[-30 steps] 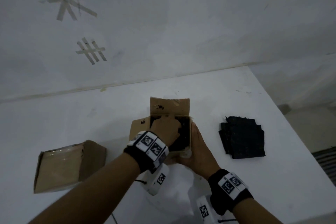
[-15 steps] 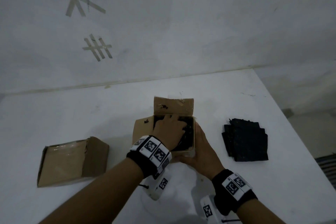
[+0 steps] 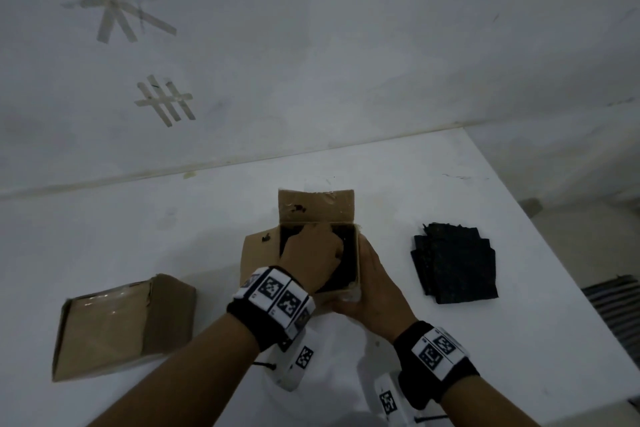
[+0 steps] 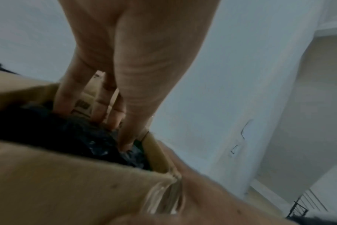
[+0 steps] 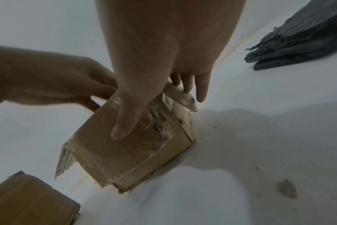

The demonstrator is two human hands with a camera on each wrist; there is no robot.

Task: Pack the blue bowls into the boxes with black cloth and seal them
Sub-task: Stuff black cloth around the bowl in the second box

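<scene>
An open cardboard box [image 3: 317,206] stands mid-table with its far and left flaps up. My left hand [image 3: 322,246] reaches down into it, and its straight fingers [image 4: 125,137] press black cloth [image 4: 77,137] into the box [image 4: 67,182]. My right hand [image 3: 372,274] steadies the box from outside. Its thumb [image 5: 125,126] lies flat on the taped near wall [image 5: 110,152], and its fingers run straight along the right wall. No blue bowl shows; the cloth and my hand hide the inside.
A stack of folded black cloths [image 3: 455,263] lies right of the box, also seen at the top right as the cloth stack [image 5: 298,42]. A closed taped box [image 3: 117,326] lies at the left. The white table [image 3: 415,184] ends against the wall and at a right edge.
My left hand has pushed a little deeper and further right inside the box. The right hand has stayed on the box's right side.
</scene>
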